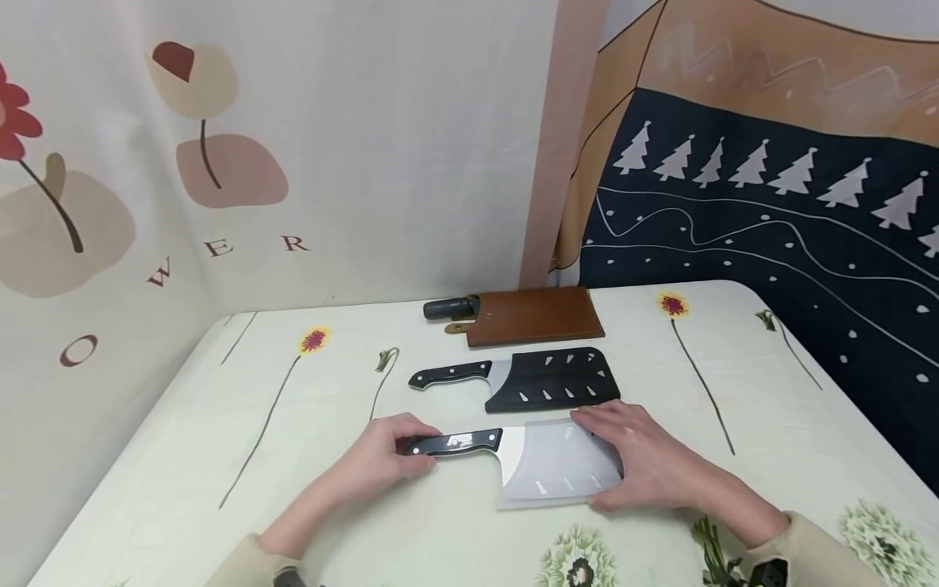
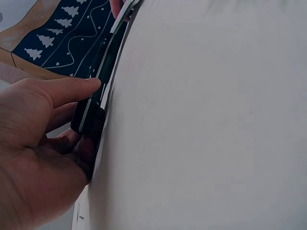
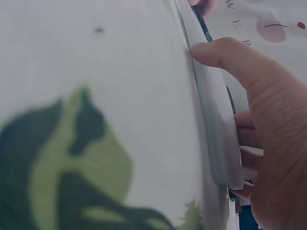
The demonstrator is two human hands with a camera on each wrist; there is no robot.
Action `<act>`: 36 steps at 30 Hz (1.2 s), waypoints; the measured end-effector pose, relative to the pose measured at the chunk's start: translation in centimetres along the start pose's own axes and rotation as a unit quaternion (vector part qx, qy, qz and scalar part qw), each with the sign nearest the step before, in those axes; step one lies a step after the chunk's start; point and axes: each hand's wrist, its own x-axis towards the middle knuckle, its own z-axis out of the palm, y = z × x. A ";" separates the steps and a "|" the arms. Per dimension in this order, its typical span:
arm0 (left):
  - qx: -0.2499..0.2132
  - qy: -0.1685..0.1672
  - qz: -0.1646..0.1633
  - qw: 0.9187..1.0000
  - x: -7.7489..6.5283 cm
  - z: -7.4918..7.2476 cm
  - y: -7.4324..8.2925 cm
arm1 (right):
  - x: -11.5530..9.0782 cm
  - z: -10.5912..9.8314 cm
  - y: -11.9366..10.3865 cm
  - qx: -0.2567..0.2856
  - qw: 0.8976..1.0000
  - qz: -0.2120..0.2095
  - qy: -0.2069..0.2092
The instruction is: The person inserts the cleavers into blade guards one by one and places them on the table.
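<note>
A cleaver (image 1: 513, 448) with a black riveted handle lies flat on the table, nearest to me, its blade inside a translucent white blade cover (image 1: 561, 461). My left hand (image 1: 389, 450) holds the handle's end between thumb and fingers; the left wrist view shows the thumb on the black handle (image 2: 88, 112). Spanning the cover's right end, my right hand (image 1: 649, 456) has its thumb at the near edge and fingers at the far edge. In the right wrist view the thumb rests against the white cover (image 3: 216, 120). Part of the cover's right end is hidden by that hand.
Just behind lies a second cleaver with a black handle (image 1: 451, 373) and a slotted black blade cover (image 1: 553, 379). Farther back is a brown sheath (image 1: 543, 316) with a dark handle (image 1: 447, 308) protruding. Printed curtains (image 1: 411, 163) border the flower-patterned tablecloth (image 1: 293, 489).
</note>
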 end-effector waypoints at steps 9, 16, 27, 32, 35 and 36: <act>0.006 0.011 0.009 1.000 -0.1 -0.3 -0.8 | -0.1 0.0 0.4 0.016 1.000 -0.006 -0.023; -0.010 0.005 0.005 1.000 -0.4 -0.6 -0.9 | -0.2 -0.3 0.7 0.025 0.999 -0.014 -0.044; -0.019 0.003 -0.003 1.000 -0.3 -0.6 -0.7 | -0.4 -0.9 0.8 0.024 0.999 -0.010 -0.032; -0.043 0.002 -0.005 0.999 -0.2 -0.6 -0.6 | -0.4 -1.1 1.0 0.019 1.000 -0.010 -0.018; -0.052 0.003 -0.011 0.999 -0.3 -0.7 -0.5 | -0.5 -1.2 1.1 0.021 1.000 -0.014 -0.014; -0.051 0.007 -0.013 0.999 -0.4 -0.8 -0.5 | -0.6 -1.4 1.1 0.020 1.000 -0.012 -0.012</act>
